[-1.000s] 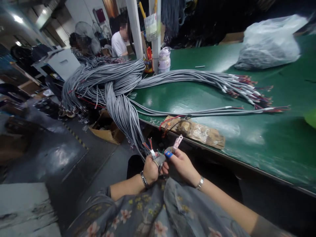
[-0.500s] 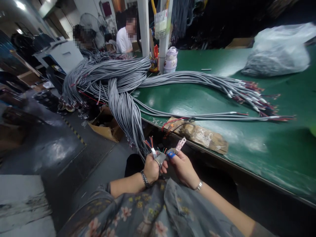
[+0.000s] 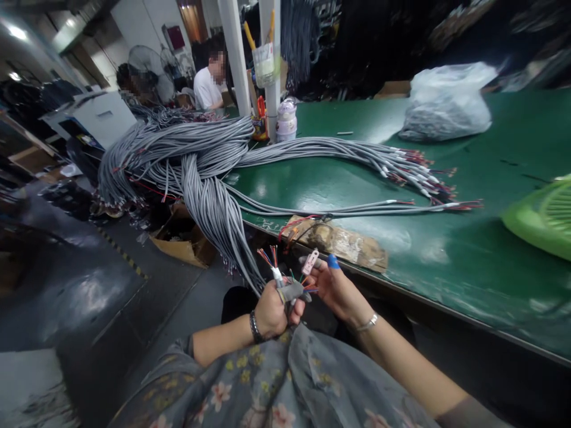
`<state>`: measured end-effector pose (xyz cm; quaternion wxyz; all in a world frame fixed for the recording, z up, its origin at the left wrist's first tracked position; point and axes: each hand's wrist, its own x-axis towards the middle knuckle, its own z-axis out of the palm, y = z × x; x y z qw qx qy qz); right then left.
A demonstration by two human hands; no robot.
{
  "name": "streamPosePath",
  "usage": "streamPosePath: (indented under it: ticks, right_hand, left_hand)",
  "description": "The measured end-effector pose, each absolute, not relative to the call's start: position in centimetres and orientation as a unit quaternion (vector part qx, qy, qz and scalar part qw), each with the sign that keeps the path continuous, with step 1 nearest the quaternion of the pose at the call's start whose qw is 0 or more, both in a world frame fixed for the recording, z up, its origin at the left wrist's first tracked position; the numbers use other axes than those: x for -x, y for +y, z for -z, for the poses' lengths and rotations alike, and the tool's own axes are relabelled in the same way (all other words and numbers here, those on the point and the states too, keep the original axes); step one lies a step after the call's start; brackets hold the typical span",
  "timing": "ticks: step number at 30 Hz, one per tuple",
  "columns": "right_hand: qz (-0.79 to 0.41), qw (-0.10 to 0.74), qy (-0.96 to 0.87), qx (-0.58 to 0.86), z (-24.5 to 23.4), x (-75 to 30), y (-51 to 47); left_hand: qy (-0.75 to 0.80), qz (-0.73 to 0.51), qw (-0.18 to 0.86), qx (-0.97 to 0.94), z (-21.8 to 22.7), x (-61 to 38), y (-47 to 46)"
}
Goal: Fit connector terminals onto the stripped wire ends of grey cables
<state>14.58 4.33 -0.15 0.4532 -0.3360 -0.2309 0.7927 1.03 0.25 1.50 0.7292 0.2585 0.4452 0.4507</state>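
Note:
My left hand [image 3: 273, 310] is closed around a grey cable [image 3: 276, 276], whose white-wrapped end points up and fans out into thin orange, blue and other wires [image 3: 268, 257]. A grey finger cover is on the left thumb. Beyond that thumb, more coloured wires [image 3: 309, 288] stick out toward the right. My right hand [image 3: 342, 292] is just right of these wires, its blue-covered thumb raised away from the fingers. A small flat pink tool [image 3: 311, 262] with holes is held at its fingers; the exact hold is partly hidden.
A thick bundle of grey cables [image 3: 214, 139] lies over the green table [image 3: 446, 238] and hangs off its edge. A cardboard-and-tape block [image 3: 352, 242] sits at the near edge. Farther off are a plastic bag [image 3: 446, 107], a green basket [image 3: 544, 217] and a co-worker [image 3: 207, 86].
My right hand has moved away from the left hand and its thumb has lifted off the wires. The view has turned right, bringing more of the green basket into sight.

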Motion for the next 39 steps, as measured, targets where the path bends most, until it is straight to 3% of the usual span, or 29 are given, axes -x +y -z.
streamPosePath:
  ticks: [3,10,18,34,39]
  right_hand:
    - [-0.771,0.466,-0.26,0.348,-0.3,-14.0,4.9]
    - [-0.594,0.599,-0.311,0.438,1.0,-12.8,4.6]
    - [-0.741,0.525,-0.202,0.366,0.2,-12.4,5.3]
    - [-0.795,0.484,-0.17,0.325,0.4,-13.0,4.7]
    - [-0.762,0.501,-0.21,0.352,0.0,-13.2,4.7]
  left_hand:
    - [0.423,-0.44,0.753,-0.246,-1.9,-1.7,0.6]
    - [0.436,-0.456,0.741,-0.23,-1.7,-2.1,1.1]
    - [0.448,-0.452,0.736,-0.229,-0.9,-2.4,1.3]
    - [0.463,-0.458,0.702,-0.288,-0.5,-1.7,-0.1]
    - [0.46,-0.47,0.702,-0.274,-1.0,-2.0,0.2]
